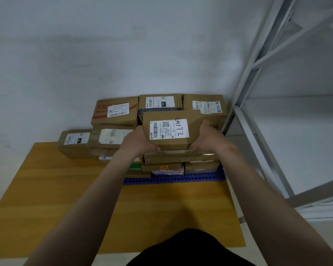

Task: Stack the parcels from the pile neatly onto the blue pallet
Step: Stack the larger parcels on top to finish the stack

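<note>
At frame centre, left hand (137, 142) and right hand (205, 137) clamp the labelled parcel (168, 131) above the stack on the blue pallet (181, 178); off-square release may topple it.

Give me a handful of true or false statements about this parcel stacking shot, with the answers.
1. The left hand and the right hand both hold the same held parcel. True.
2. The white label on it carries handwritten numbers. True.
3. The pallet is red. False: the blue pallet is blue, with rows of holes along its edge.
4. The metal shelving stands on the person's left. False: the metal shelving is on the right, beside the stack.
5. Other stacked parcels already sit between the held one and the wall. True.
</note>
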